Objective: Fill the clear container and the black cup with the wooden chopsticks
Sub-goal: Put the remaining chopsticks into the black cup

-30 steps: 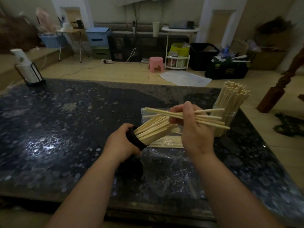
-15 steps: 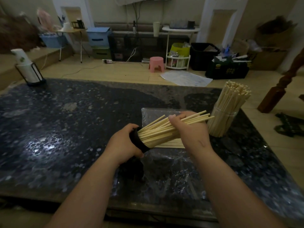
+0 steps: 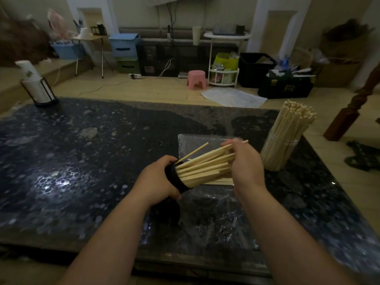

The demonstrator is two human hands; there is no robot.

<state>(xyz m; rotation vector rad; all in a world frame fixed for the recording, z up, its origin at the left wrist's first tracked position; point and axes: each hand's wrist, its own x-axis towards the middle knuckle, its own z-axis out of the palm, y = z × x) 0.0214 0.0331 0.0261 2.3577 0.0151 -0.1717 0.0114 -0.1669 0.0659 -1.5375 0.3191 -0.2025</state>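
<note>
My left hand (image 3: 157,181) grips the black cup (image 3: 177,178), tilted on its side with its mouth to the right. A thick bundle of wooden chopsticks (image 3: 205,168) sticks out of the cup. My right hand (image 3: 245,164) curls over the far ends of that bundle. A few loose chopsticks (image 3: 221,181) lie beneath on a clear plastic bag (image 3: 207,200). At the right stands the clear container (image 3: 278,154), packed full of upright chopsticks (image 3: 292,124).
All of it sits on a dark speckled stone table (image 3: 86,153). A white paper roll in a black wire holder (image 3: 38,88) stands at the table's far left corner. A brown wooden post (image 3: 353,112) rises beyond the right edge.
My right hand brought its handful of chopsticks down and left into the black cup; it now closes over the ends of the bundle. The left hand kept hold of the cup.
</note>
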